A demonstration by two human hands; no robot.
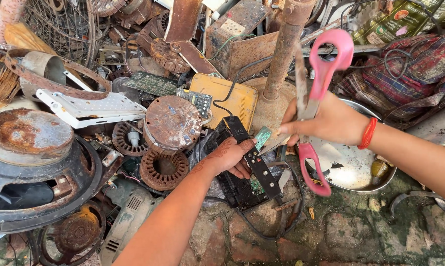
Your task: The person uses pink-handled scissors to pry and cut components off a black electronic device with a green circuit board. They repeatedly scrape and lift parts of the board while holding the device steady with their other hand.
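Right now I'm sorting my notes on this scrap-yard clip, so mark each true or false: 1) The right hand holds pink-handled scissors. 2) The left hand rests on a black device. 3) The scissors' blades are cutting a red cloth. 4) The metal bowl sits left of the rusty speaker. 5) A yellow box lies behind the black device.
1) True: the right hand grips the pink-handled scissors.
2) True: the left hand rests on the black device.
3) False: the blades point at a small green board by the device.
4) False: the metal bowl lies far right of the rusty speaker.
5) True: the yellow box lies behind it.
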